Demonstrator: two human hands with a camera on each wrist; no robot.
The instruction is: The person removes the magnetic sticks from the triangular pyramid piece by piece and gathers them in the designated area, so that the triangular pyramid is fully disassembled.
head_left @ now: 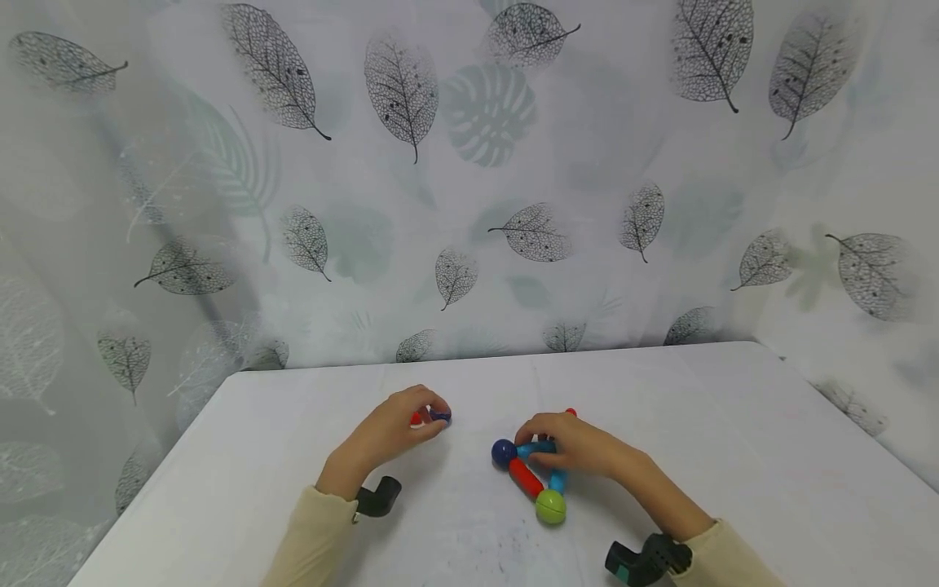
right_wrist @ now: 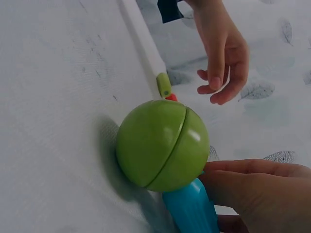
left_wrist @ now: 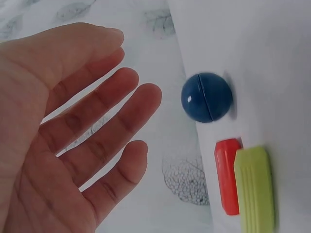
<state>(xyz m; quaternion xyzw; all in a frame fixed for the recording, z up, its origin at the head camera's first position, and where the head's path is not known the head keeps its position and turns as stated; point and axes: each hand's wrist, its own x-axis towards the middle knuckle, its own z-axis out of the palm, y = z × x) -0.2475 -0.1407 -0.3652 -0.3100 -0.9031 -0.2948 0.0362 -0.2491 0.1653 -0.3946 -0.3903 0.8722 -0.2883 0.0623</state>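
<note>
My left hand [head_left: 396, 424] hovers above the left part of the table, fingers loosely bent and holding nothing. Just beyond its fingertips in the left wrist view lie a dark blue ball [left_wrist: 207, 97], a red rod [left_wrist: 227, 177] and a lime green rod [left_wrist: 255, 189]. My right hand [head_left: 579, 447] pinches a light blue rod [head_left: 535, 447] that belongs to a joined triangle. Its corners include a dark blue ball [head_left: 504, 452] and a green ball [head_left: 550, 507], with a red rod [head_left: 526, 478] between these two. A second light blue rod [head_left: 557, 481] runs up from the green ball, partly behind the fingers.
A small red piece [head_left: 570, 412] peeks out behind my right hand. The white table [head_left: 469, 546] ends at a leaf-patterned backdrop [head_left: 455, 187]. Each wrist carries a dark camera mount, such as the one by the right sleeve [head_left: 649, 560].
</note>
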